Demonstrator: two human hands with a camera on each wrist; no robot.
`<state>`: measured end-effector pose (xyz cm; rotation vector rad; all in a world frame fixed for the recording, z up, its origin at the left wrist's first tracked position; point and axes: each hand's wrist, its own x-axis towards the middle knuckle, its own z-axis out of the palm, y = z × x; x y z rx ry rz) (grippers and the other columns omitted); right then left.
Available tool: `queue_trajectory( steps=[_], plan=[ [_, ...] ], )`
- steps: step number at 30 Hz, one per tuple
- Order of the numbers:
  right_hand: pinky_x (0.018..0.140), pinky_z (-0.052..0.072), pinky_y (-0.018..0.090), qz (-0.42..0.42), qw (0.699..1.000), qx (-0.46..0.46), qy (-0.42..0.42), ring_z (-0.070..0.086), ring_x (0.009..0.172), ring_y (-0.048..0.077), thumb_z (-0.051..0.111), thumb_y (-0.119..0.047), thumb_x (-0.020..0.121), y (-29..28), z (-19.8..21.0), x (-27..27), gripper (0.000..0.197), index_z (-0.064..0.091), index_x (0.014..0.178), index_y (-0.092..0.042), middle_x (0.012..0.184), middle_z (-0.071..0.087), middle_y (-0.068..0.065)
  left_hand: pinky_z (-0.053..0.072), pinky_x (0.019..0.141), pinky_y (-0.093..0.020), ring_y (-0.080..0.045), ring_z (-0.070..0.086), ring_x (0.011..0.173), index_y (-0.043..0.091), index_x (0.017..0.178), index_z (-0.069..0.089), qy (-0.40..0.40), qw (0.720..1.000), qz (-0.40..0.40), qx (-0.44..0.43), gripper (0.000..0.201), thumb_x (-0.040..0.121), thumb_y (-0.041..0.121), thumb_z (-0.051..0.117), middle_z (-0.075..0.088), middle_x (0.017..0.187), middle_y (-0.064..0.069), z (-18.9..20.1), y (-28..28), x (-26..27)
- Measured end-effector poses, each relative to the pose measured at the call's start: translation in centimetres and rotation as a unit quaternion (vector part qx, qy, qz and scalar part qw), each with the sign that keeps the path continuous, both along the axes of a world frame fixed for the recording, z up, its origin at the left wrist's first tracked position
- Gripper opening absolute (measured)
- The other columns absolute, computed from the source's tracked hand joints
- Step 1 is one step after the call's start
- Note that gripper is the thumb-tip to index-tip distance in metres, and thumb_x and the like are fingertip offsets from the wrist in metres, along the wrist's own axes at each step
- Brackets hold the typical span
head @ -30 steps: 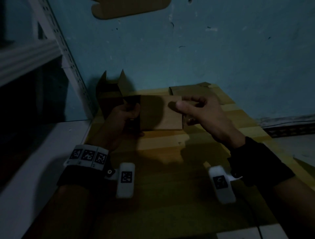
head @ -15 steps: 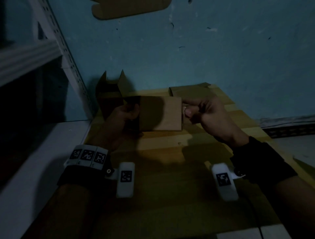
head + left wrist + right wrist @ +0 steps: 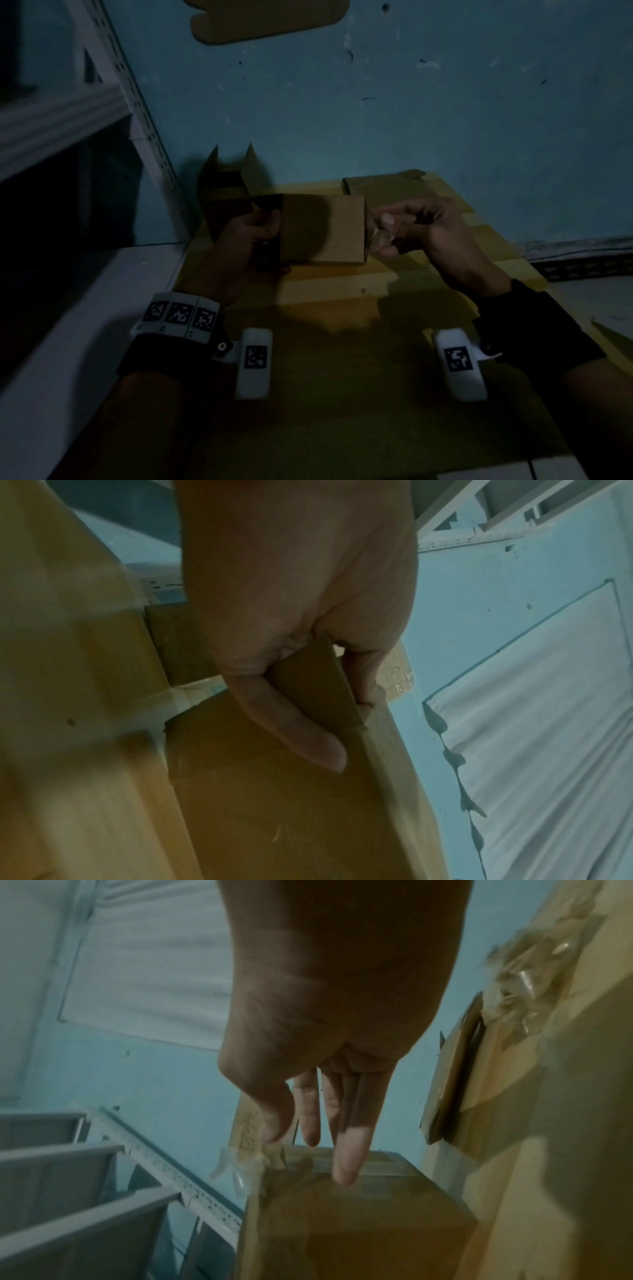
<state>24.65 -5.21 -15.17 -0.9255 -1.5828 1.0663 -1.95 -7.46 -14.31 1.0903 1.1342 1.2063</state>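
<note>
A small brown cardboard box (image 3: 322,229) is held just above the wooden table (image 3: 342,359), lying lengthwise. My left hand (image 3: 255,228) grips its left end; in the left wrist view the thumb (image 3: 308,737) lies along one face of the box (image 3: 274,818) and the other fingers curl over its edge. My right hand (image 3: 387,229) is at the box's right end, thumb and forefinger pinching a strip of clear tape (image 3: 375,238). In the right wrist view the crinkled tape (image 3: 236,1169) lifts off the corner of the box (image 3: 342,1226) beside the thumb.
An open cardboard box (image 3: 226,195) with raised flaps stands at the table's back left. A flattened cardboard piece (image 3: 383,186) lies by the blue wall. A white metal shelf rack (image 3: 137,113) rises on the left, with a white ledge (image 3: 85,308) beneath it.
My right hand slid from the box's top face to its right end, took hold of the tape and pulled it a little rightward. The left hand and box stayed put.
</note>
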Motion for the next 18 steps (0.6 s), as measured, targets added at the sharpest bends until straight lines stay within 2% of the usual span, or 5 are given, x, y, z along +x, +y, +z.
queue_trajectory(
  steps=[5,8,11,14,18],
  plan=[
    [0.055,0.055,0.033,-0.02,0.999,0.024,0.028,0.068,0.062,0.031,0.04,-0.031,0.109,0.0,0.2,-0.1,0.042,0.068,0.113,-0.001,0.081,0.071,0.026,0.056,0.054,-0.033,-0.028,0.069,0.083,0.011,0.116,0.065,0.001,1.0,0.011,0.0,0.029,0.098,0.029,0.052,0.07,0.104,-0.009,0.1,0.0,-0.3],
    [0.063,0.058,0.035,0.048,0.998,0.03,-0.031,0.07,0.069,0.031,0.065,-0.035,0.094,-0.3,0.3,-0.1,0.04,0.063,0.123,-0.008,0.083,0.073,0.016,0.058,0.057,-0.035,-0.029,0.069,0.086,0.014,0.112,0.067,0.006,1.0,0.008,0.002,0.025,0.097,0.029,0.053,0.071,0.105,-0.009,0.1,0.0,-0.3],
    [0.07,0.061,0.032,0.039,0.991,0.049,-0.12,0.072,0.077,0.023,0.09,-0.032,0.061,-0.7,-0.1,-0.7,0.069,0.056,0.12,-0.022,0.086,0.072,0.004,0.059,0.058,-0.034,-0.026,0.07,0.084,0.016,0.108,0.067,-0.001,1.0,0.009,-0.001,0.022,0.099,0.028,0.051,0.072,0.103,-0.007,0.2,-0.1,-0.2],
    [0.064,0.062,0.04,0.043,0.995,0.061,-0.065,0.072,0.071,0.03,0.084,-0.012,0.074,-0.4,-0.3,-1.5,0.043,0.058,0.108,-0.01,0.082,0.071,0.011,0.059,0.057,-0.032,-0.022,0.072,0.08,0.016,0.109,0.066,-0.01,1.0,0.006,0.001,0.022,0.1,0.026,0.048,0.073,0.099,-0.004,0.3,-0.2,0.0],
    [0.054,0.057,0.031,0.07,0.996,0.046,0.008,0.069,0.06,0.025,0.068,-0.007,0.087,-0.1,-0.5,-1.7,0.015,0.059,0.097,0.0,0.069,0.069,0.008,0.059,0.057,-0.031,-0.02,0.072,0.079,0.019,0.109,0.065,-0.003,1.0,0.002,-0.004,0.021,0.101,0.027,0.047,0.073,0.101,-0.003,0.3,-0.2,0.0]
  ],
)
